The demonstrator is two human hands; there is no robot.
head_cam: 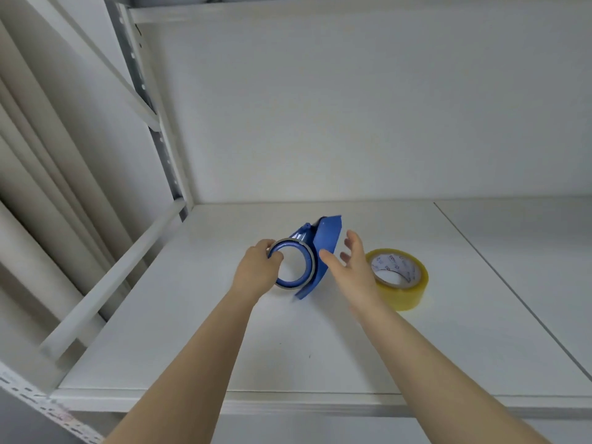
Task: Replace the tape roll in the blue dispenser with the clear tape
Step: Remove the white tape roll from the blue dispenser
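The blue dispenser (325, 248) is tipped on its side on the white shelf (320, 347), with a thin grey-rimmed tape core (309, 259) around its blue hub. My left hand (259, 270) grips the left rim of that core, fingers curled over it. Just right of the dispenser is my right hand (352, 264), open with fingers spread; its thumb lies next to the blue shell, and whether it touches I cannot tell. The clear, yellowish tape roll (402, 280) lies flat to the right, partly hidden behind my right hand.
A white back wall (352, 107) closes the shelf behind the dispenser. A perforated metal upright (160, 139) and a white rail (115, 277) run along the left. A seam (499, 277) crosses the shelf board on the right. The front edge (320, 402) is close to me.
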